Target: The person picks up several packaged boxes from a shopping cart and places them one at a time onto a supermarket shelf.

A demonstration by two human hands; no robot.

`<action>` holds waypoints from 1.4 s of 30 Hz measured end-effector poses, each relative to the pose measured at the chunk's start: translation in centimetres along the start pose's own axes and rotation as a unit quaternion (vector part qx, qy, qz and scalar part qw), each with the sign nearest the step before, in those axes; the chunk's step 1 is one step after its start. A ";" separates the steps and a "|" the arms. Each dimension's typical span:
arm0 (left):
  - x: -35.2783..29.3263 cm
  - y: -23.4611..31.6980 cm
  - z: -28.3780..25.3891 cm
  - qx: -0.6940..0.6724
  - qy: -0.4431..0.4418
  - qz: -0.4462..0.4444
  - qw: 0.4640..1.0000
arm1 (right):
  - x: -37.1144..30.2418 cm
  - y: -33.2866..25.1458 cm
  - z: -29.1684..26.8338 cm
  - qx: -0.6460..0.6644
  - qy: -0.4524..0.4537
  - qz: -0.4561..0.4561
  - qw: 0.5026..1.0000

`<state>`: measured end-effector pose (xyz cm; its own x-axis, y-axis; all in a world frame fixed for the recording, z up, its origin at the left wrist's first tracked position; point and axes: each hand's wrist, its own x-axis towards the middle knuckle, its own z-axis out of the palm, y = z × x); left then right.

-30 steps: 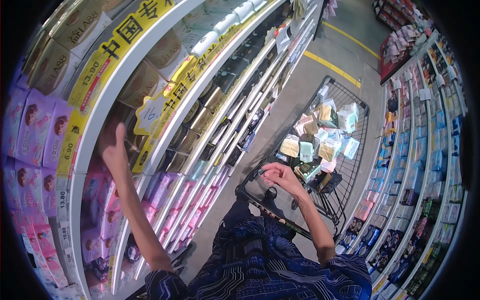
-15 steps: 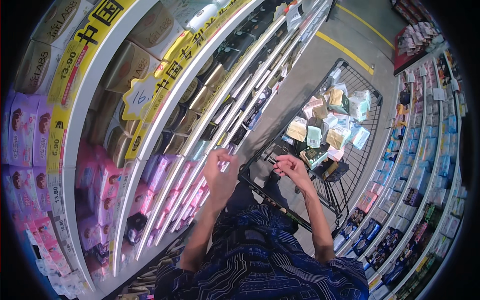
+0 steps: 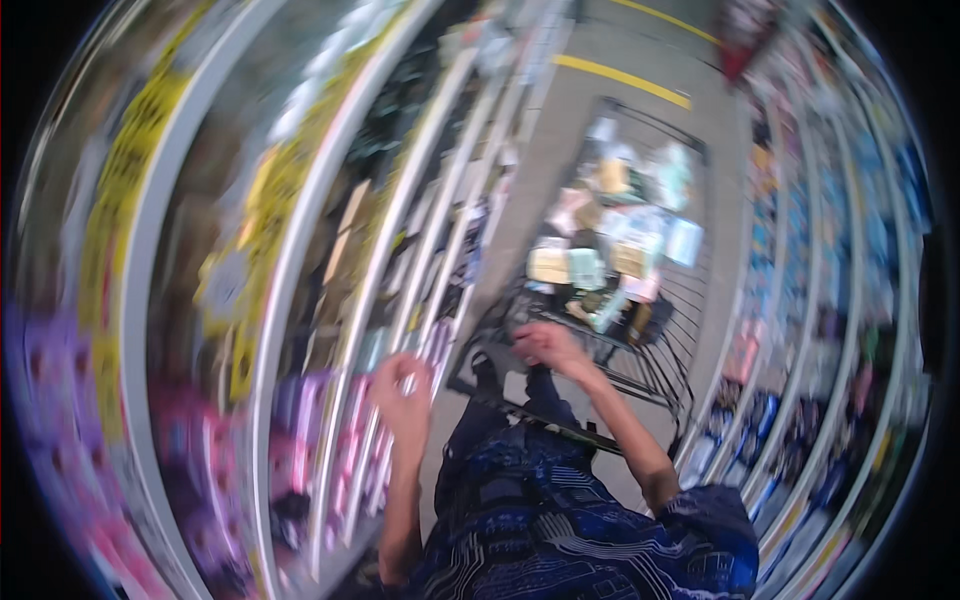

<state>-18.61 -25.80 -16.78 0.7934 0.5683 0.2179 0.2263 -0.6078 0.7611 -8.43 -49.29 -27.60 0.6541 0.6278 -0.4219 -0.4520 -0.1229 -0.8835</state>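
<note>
My left hand (image 3: 400,392) is raised beside the left-hand shelves, its fingers curled round so that a small gap shows between thumb and finger. Just above the near end of a black wire shopping cart (image 3: 652,118), my right hand (image 3: 548,346) has its fingers drawn together. Whether either hand holds something small cannot be made out through the blur. Loose packages (image 3: 586,268) in white, cream, mint green and dark colours lie heaped in the cart, beyond my right hand.
Tall shelves with white edges (image 3: 290,270) and yellow price strips (image 3: 110,200) stand close on my left, stocked with purple and pink packs (image 3: 215,455). More shelves of blue and dark packs (image 3: 740,430) line the right. Grey floor (image 3: 575,85) with yellow lines runs ahead.
The whole view has shifted and smeared, with the cart and shelves lying further left in it. My left hand has dropped lower and left; its fingers now show a ring-like gap.
</note>
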 end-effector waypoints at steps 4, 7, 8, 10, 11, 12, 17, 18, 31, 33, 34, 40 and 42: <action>0.9 1.0 -3.5 0.020 0.064 -0.056 0.996 | 0.5 1.1 0.6 0.011 0.006 -0.083 0.996; 2.2 3.0 -4.0 -0.007 0.089 -0.029 0.996 | -0.3 0.6 0.0 -0.017 0.014 -0.061 0.998; 2.5 3.0 -3.9 0.017 0.076 -0.006 0.997 | -0.7 0.6 -0.6 -0.015 0.029 0.008 0.999; 2.8 3.0 -3.5 0.012 0.066 -0.005 0.998 | -1.6 2.6 -1.7 0.087 0.028 -0.029 0.995; 2.8 4.0 -3.3 -0.039 0.048 -0.023 0.998 | -1.8 2.6 -1.6 0.077 0.034 0.002 0.996; 2.8 3.8 -3.3 -0.021 0.046 0.006 0.999 | -1.9 2.2 -1.4 0.097 0.039 0.025 0.994; 2.2 4.3 -4.7 -0.028 0.059 0.000 0.998 | -1.5 2.1 -0.5 0.084 0.012 0.034 0.996; 2.3 4.3 -5.2 -0.030 0.083 -0.003 0.996 | -1.3 1.8 -0.3 0.084 0.009 0.034 0.996; 4.3 4.7 -8.8 -0.043 0.194 0.014 0.980 | 0.3 3.0 0.5 -0.003 -0.018 -0.063 0.998; 2.6 3.3 -6.9 -0.053 0.138 -0.013 0.989 | 0.6 3.0 1.7 0.061 -0.037 -0.046 0.996; 1.6 1.9 -5.7 -0.054 0.073 -0.023 0.996 | 0.4 2.9 1.7 0.076 -0.034 -0.052 0.995; -3.6 -0.9 6.1 0.039 -0.191 0.020 0.981 | -2.5 2.8 0.0 0.061 0.053 -0.046 0.996; -5.0 -2.3 8.6 0.031 -0.216 0.126 0.968 | -2.3 3.8 -1.9 0.038 0.095 -0.053 0.993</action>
<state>-18.25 -31.98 -24.87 0.9869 0.1215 0.1064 0.0179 -0.7371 0.6755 -10.51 -52.72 -30.40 0.7996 0.4773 -0.3645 -0.4147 -0.0001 -0.9099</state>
